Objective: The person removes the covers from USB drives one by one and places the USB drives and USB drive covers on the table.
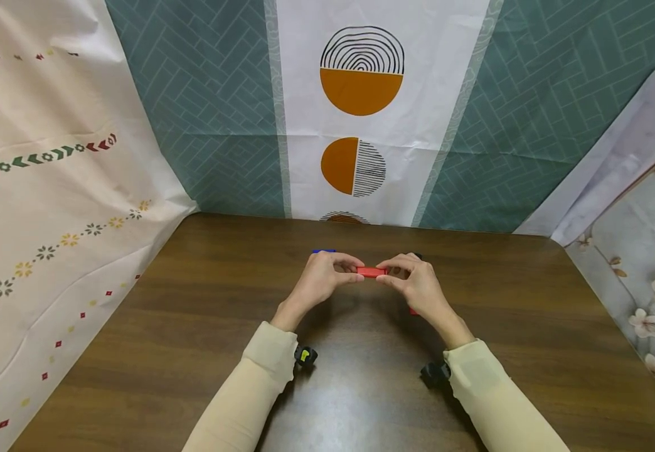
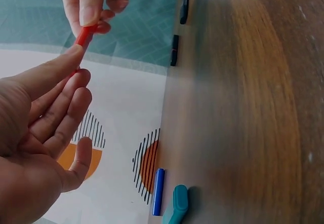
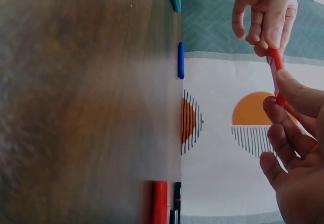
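Note:
A short red pen-like bar (image 1: 371, 272) with a pale side is held up level over the table between both hands. My left hand (image 1: 323, 276) pinches one end of it between thumb and fingertips. At its other end, the thumb and fingertips of my right hand (image 1: 418, 282) pinch it too. In the right wrist view the red bar (image 3: 277, 59) shows its pale face, with the right hand's other fingers spread loosely below. The fingertips hide parts of both ends.
On the brown table (image 1: 356, 376), a blue pen (image 2: 159, 192) and a teal highlighter-like thing (image 2: 178, 203) lie beyond my left hand. Near my right hand lie a thick red marker (image 3: 160, 202) and two black pen-like pieces, one farther along (image 2: 184, 9). Patterned cloth (image 1: 220, 113) hangs behind.

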{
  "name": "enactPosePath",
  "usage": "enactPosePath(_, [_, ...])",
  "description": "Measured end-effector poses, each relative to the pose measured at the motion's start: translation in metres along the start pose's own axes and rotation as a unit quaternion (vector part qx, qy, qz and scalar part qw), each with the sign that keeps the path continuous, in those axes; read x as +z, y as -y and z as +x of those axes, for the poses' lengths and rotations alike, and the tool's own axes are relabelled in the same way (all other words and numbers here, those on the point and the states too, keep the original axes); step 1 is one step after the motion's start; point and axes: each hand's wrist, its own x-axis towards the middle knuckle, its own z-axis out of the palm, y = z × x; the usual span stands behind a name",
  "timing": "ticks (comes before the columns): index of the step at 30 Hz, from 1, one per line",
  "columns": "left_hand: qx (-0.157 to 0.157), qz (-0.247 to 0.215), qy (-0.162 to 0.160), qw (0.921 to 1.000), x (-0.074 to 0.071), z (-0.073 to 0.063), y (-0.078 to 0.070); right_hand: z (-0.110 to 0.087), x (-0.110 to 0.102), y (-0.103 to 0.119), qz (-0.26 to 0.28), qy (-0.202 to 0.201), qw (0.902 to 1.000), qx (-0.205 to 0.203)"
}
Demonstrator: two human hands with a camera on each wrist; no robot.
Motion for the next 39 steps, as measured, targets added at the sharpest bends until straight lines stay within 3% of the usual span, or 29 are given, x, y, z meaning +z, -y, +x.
enactPosePath(22, [0.000, 0.006, 0.004, 1.0000, -0.001, 0.002, 0.001, 0.001, -0.006, -0.003, 0.016, 0.018, 0.9997, -0.008])
enactPosePath(29, [-0.036, -0.059, -0.058, 0.9959, -0.013, 0.000, 0.005, 0.000, -0.023, -0.011, 0.017, -0.038, 0.9990, 0.012])
enactPosePath(35, [-0.013, -0.064, -0.039, 0.9971, -0.014, 0.001, 0.001, 0.003, -0.026, -0.009, 0.030, -0.021, 0.9993, 0.002])
enactPosePath(39, [-0.009, -0.054, -0.050, 0.9973, -0.013, 0.001, 0.000, 0.004, -0.024, -0.008, 0.028, -0.029, 0.9992, 0.002])
